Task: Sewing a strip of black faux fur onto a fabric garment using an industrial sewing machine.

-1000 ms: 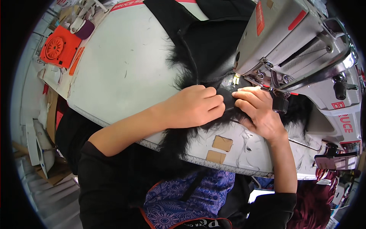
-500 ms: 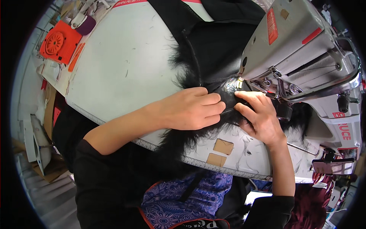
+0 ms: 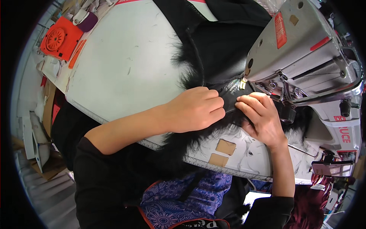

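A black garment piece [image 3: 225, 45] with a shaggy fur edge [image 3: 194, 137] lies across the white table and runs under the head of a sewing machine [image 3: 293, 49]. My left hand [image 3: 196, 108] is closed in a fist on the fabric, left of the presser foot [image 3: 243, 83]; its thumb is hidden. Just below the foot, my right hand [image 3: 261, 120] has its bent fingers together on the same cloth, gripping near the fur edge. A dark seam runs up from my left hand along the fur. The needle tip is too small to make out.
Two tan patches [image 3: 226, 147] and loose hairs mark the white tabletop [image 3: 114, 76] near its ruler-marked front edge. At the far left are an orange case [image 3: 61, 39] and a purple spool [image 3: 87, 22]. A phone [image 3: 332, 168] sits at the right, by the machine's base.
My left fingers have curled tighter into a fist. The right fingers, slightly spread before, are now closer together. The whole view has shifted a little, with machine and cloth farther right.
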`<move>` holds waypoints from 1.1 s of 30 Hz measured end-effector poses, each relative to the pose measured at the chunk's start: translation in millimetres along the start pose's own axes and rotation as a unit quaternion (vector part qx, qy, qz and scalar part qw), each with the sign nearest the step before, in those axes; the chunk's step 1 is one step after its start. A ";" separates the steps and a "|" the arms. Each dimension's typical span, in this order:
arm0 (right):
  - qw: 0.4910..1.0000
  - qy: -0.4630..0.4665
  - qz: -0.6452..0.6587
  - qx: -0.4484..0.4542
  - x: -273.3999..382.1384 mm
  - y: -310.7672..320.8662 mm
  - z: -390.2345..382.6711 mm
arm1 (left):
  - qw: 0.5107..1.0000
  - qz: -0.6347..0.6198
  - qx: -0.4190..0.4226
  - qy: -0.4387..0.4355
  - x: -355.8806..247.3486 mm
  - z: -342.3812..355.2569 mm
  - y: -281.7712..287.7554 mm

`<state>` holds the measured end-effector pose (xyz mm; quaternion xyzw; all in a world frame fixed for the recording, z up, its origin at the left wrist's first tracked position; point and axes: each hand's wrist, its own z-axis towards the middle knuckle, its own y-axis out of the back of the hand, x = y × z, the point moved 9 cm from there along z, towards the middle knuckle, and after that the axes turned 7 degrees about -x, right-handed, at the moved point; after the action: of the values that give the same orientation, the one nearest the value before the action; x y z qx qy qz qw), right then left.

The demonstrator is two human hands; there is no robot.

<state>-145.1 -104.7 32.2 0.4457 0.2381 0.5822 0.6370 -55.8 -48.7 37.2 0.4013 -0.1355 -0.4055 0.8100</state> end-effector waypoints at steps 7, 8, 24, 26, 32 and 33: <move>1.000 -0.007 0.001 0.008 -1.5 -1.0 0.2 | 0.995 0.069 0.064 -0.040 -10.0 -3.1 0.6; 1.000 -0.010 0.000 0.011 -1.0 -1.1 0.7 | 0.995 0.070 0.064 -0.040 -10.5 -4.9 -1.1; 0.999 -0.013 -0.051 0.009 3.2 -3.2 2.0 | 0.992 0.114 0.049 -0.004 -7.9 -10.9 2.6; 0.999 -0.016 -0.050 0.012 3.9 -2.3 2.5 | 0.993 0.109 0.052 0.002 -6.8 -12.0 1.9; 0.999 -0.017 -0.049 0.004 3.9 -1.2 2.2 | 0.995 0.100 0.031 -0.006 -7.9 -9.9 4.4; 0.999 -0.017 -0.047 0.004 3.7 -1.5 2.0 | 0.995 0.095 0.031 -0.009 -8.5 -9.7 3.8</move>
<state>-141.9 -101.7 32.7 0.4464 0.2505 0.5427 0.6659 -53.8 -35.6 34.8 0.4076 -0.1924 -0.3257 0.8311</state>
